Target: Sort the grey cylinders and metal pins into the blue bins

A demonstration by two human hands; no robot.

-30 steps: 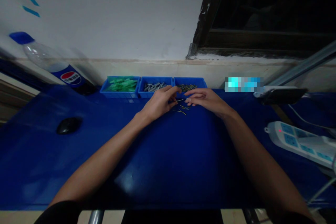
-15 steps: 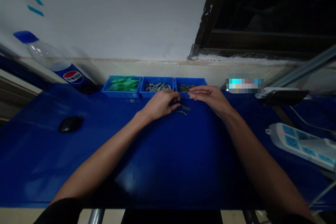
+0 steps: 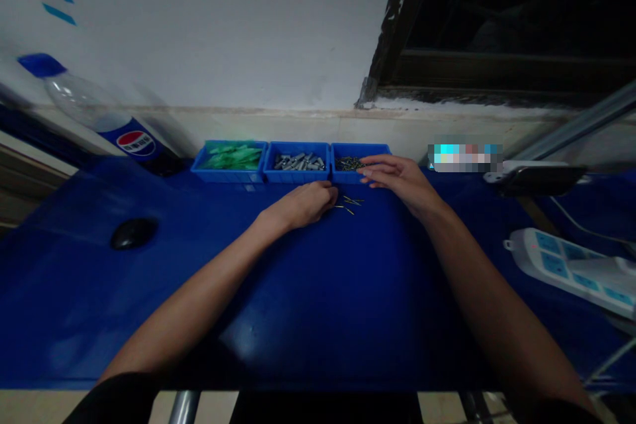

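My left hand (image 3: 309,204) rests low over the table with its fingers curled together, beside a few thin yellowish screw-like pieces (image 3: 350,201). Whatever its fingertips may hold is hidden. My right hand (image 3: 397,180) hovers at the front right corner of a blue bin (image 3: 348,177), its fingers stretched out and slightly apart, nothing visible in them. Many thin metal pieces (image 3: 346,163) fill that bin. Left of it, a second blue bin (image 3: 297,177) contains grey plastic-looking plugs (image 3: 301,162). Green pieces (image 3: 233,156) are heaped in the third blue bin (image 3: 226,176).
A cola bottle (image 3: 134,140) and a black computer mouse (image 3: 133,233) are on the left. To the right are a white power strip (image 3: 561,265) and a phone-like device on a stand (image 3: 541,180). The wall (image 3: 248,33) rises behind the bins.
My left hand has lowered slightly and its fingers have closed together from a looser curl. My right hand's fingers have spread a little near the right bin. The view has shifted slightly.
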